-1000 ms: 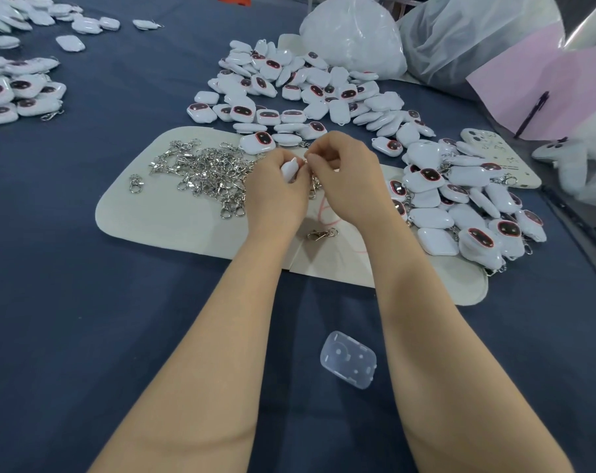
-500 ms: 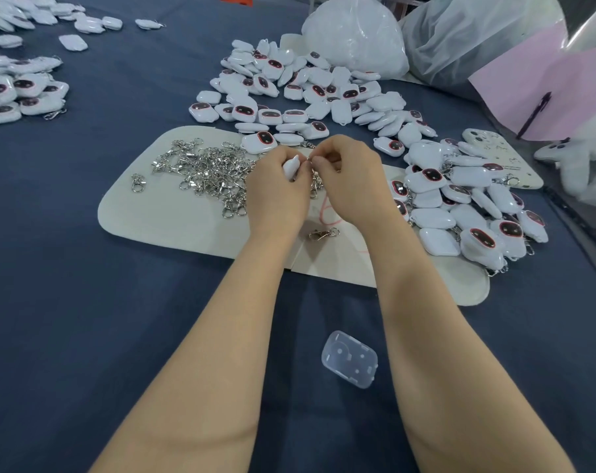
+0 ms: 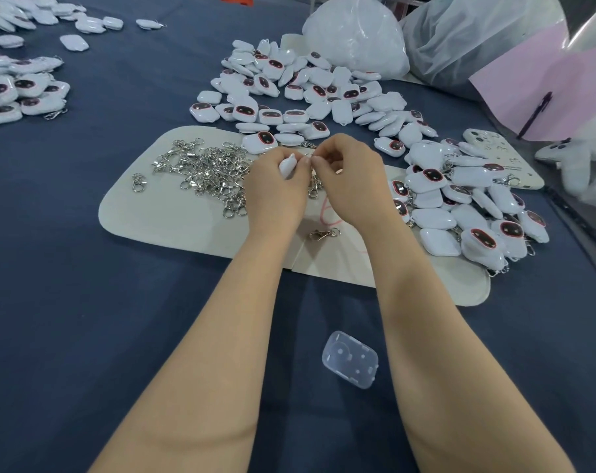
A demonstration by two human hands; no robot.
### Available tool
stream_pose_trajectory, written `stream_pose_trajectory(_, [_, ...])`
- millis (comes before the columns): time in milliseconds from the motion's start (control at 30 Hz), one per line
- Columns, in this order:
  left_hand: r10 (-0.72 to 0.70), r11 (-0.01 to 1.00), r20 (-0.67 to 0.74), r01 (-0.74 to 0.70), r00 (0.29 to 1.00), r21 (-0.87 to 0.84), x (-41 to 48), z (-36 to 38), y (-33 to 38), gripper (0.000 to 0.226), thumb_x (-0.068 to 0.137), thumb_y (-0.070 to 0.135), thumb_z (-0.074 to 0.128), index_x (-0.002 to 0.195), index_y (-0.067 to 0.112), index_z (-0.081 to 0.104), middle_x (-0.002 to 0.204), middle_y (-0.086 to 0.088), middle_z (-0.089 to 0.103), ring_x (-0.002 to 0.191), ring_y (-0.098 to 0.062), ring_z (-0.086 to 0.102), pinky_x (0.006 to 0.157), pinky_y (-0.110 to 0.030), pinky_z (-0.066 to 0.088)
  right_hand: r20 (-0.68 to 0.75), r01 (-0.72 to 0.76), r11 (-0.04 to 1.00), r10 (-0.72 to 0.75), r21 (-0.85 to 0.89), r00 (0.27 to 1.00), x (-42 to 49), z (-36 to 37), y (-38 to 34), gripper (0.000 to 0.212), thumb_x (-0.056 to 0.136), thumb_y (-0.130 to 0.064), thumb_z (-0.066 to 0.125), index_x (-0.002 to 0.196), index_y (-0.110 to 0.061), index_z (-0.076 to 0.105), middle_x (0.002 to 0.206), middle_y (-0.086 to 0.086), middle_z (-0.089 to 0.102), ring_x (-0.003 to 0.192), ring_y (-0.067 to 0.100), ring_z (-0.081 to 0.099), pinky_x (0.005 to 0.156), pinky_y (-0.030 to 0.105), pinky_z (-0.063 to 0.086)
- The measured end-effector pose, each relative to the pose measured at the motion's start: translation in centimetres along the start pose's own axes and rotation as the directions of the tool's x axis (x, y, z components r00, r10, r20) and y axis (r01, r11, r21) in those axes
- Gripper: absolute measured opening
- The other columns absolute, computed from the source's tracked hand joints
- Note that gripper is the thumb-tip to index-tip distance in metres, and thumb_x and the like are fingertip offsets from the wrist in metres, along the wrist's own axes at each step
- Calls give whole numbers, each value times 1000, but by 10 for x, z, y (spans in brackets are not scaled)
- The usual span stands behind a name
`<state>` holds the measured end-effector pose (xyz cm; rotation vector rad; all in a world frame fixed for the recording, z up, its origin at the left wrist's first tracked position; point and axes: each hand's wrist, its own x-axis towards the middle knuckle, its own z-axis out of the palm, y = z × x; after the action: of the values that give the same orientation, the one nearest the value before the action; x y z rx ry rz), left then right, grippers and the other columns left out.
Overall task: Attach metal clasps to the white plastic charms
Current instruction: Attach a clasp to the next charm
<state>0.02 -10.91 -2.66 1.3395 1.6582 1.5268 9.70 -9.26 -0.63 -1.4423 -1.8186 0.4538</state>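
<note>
Your left hand (image 3: 276, 191) still grips the charm (image 3: 287, 167). Your right hand (image 3: 352, 180) still pinches at its tip, the clasp hidden. Little has moved, so it's likely not hooked yet.

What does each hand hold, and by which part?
Left hand grips a white charm by its lower part. Right hand pinches a clasp, grip spot hidden.

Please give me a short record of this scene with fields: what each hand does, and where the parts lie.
left hand: grips held charm
right hand: pinches the held charm's top end; any clasp there is hidden
loose clasps: heap on mat, left of the hands
single clasp: on mat, between the wrists
far charm pile: behind mat
right charm pile: over mat's right end
clear case: on blue cloth, between the forearms
</note>
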Motion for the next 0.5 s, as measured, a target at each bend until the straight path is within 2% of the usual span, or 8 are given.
stream_pose_trajectory(100, [76, 995, -18, -74, 997, 71, -2, -1, -1, 11, 90, 16, 58, 93, 14, 68, 80, 8, 60, 77, -11, 54, 65, -20, 37, 40, 36, 997, -33, -69, 999, 0, 0, 0, 7, 91, -11, 53, 90, -14, 60, 92, 2, 64, 81, 14, 54, 77, 23, 43])
stream_pose_trajectory(200, [140, 980, -18, -136, 990, 144, -4, -2, 0, 11, 91, 17, 56, 92, 14, 66, 80, 6, 60, 77, -14, 54, 67, -26, 40, 43, 55, 993, -50, -101, 998, 1, 0, -1, 10, 91, -10, 52, 94, -9, 61, 96, 5, 64, 89, 19, 56, 83, 33, 45])
stream_pose_trajectory(300, [124, 982, -25, -119, 992, 146, -3, -2, 0, 11, 91, 18, 56, 89, 12, 65, 77, 6, 59, 75, -16, 54, 66, -27, 41, 19, 33, 999, -32, -42, 999, 0, 2, -2, 9, 92, -10, 51, 94, -10, 60, 94, 2, 62, 87, 16, 55, 80, 27, 43])
stream_pose_trajectory(400, [61, 996, -34, -59, 998, 62, 0, -2, 0, 9, 90, 15, 58, 88, 12, 66, 74, 9, 58, 73, -12, 52, 56, -12, 36, 21, 6, 1000, -6, 11, 1000, -1, 4, -2, 8, 92, -11, 52, 94, -13, 60, 91, -2, 61, 83, 13, 54, 74, 19, 40])
stream_pose_trajectory(500, [44, 999, -27, -43, 999, 28, 1, -2, 1, 10, 89, 14, 59, 90, 11, 68, 75, 9, 58, 72, -9, 52, 57, -6, 35, 18, -31, 998, 30, 60, 999, -2, 6, -1, 8, 92, -11, 53, 90, -17, 58, 87, -4, 60, 82, 13, 56, 71, 17, 40])
